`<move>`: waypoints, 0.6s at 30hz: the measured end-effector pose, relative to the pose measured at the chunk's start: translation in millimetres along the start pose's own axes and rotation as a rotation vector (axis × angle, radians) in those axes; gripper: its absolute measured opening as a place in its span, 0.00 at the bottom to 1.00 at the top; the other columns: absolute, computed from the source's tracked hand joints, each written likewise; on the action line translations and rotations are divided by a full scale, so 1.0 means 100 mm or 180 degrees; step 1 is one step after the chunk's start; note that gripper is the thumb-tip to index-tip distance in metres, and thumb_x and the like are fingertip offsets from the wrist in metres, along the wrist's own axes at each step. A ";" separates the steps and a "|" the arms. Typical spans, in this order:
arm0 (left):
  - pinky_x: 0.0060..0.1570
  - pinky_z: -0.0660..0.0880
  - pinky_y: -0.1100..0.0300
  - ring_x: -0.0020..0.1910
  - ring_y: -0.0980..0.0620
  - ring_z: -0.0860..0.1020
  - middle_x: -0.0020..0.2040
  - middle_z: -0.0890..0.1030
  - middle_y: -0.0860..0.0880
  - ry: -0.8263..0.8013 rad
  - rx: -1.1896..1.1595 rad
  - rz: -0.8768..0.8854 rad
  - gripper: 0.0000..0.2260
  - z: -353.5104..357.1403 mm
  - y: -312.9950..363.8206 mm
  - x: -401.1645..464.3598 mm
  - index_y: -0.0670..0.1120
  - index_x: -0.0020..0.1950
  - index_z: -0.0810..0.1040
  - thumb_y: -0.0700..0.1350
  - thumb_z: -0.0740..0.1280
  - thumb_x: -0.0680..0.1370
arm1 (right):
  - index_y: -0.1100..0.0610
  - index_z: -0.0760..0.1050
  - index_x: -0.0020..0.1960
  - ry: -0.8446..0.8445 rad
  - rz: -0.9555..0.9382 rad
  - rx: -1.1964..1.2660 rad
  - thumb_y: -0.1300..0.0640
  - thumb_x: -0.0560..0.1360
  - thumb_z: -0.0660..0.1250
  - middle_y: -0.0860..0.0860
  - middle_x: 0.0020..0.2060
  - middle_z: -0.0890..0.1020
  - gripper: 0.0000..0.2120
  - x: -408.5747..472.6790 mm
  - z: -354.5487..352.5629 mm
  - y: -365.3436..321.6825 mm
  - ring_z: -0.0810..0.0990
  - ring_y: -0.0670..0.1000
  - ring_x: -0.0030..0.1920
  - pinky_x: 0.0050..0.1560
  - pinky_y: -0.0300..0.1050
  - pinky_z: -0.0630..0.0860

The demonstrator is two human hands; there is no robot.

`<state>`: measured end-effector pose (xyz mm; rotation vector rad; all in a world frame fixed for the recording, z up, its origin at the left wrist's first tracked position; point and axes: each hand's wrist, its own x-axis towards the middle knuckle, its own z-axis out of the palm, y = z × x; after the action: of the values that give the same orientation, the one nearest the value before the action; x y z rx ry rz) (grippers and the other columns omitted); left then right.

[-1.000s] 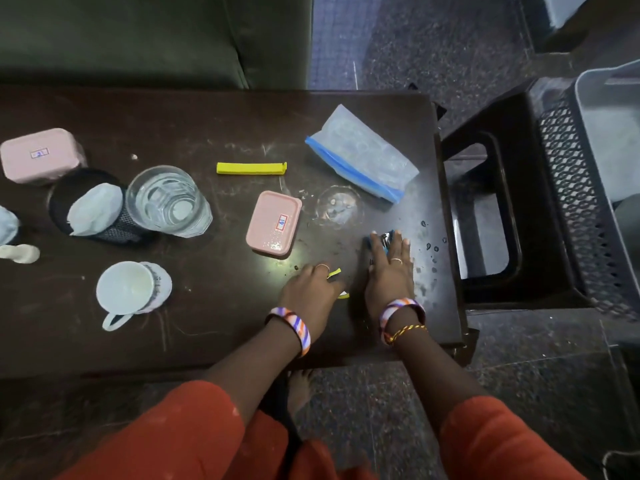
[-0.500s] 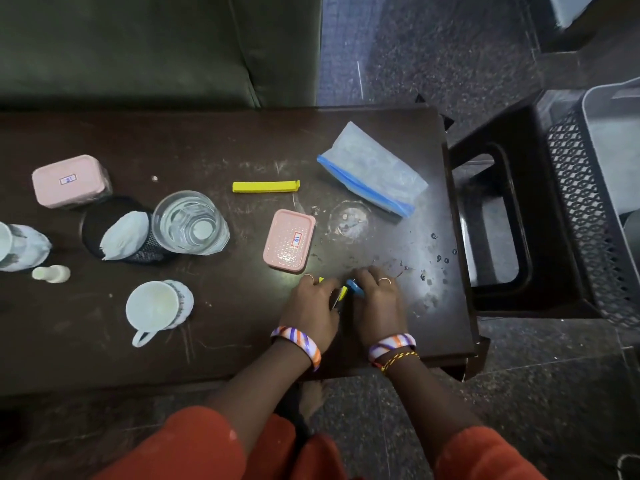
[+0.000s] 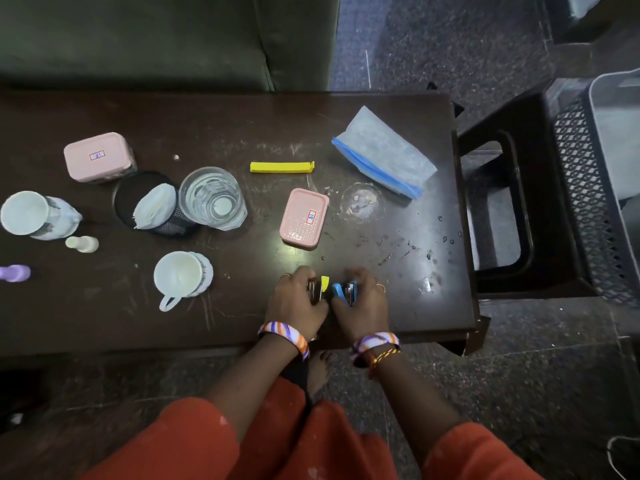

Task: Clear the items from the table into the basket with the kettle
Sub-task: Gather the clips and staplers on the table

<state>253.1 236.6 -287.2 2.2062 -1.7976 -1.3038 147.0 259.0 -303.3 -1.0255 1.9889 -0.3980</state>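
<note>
Left hand point(image 3: 296, 301) grips yellow stapler point(image 3: 320, 289); right hand point(image 3: 362, 303) grips blue stapler point(image 3: 344, 292); glass point(image 3: 213, 199) holds water.

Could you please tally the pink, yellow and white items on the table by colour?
Pink: 2, the closed box and the loose lid.
Yellow: 2, the long clip and the small clip in the left hand.
White: 2 cups.
Total: 6.

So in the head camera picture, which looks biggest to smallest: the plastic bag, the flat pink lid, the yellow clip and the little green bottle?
1. plastic bag
2. flat pink lid
3. yellow clip: longer than the lid is wide, but far thinner
4. little green bottle
</note>
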 end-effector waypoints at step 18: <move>0.39 0.77 0.54 0.31 0.48 0.77 0.30 0.78 0.45 -0.1028 -0.2595 -0.1612 0.16 0.19 0.44 0.27 0.45 0.31 0.72 0.44 0.77 0.53 | 0.55 0.70 0.31 -0.0096 0.1572 0.1531 0.62 0.75 0.56 0.58 0.34 0.74 0.15 0.04 -0.73 -0.24 0.73 0.56 0.37 0.36 0.47 0.71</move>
<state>206.3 209.3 -294.1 2.0486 -0.5042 -2.0774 100.2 234.1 -247.7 -0.2285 1.9053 -0.5432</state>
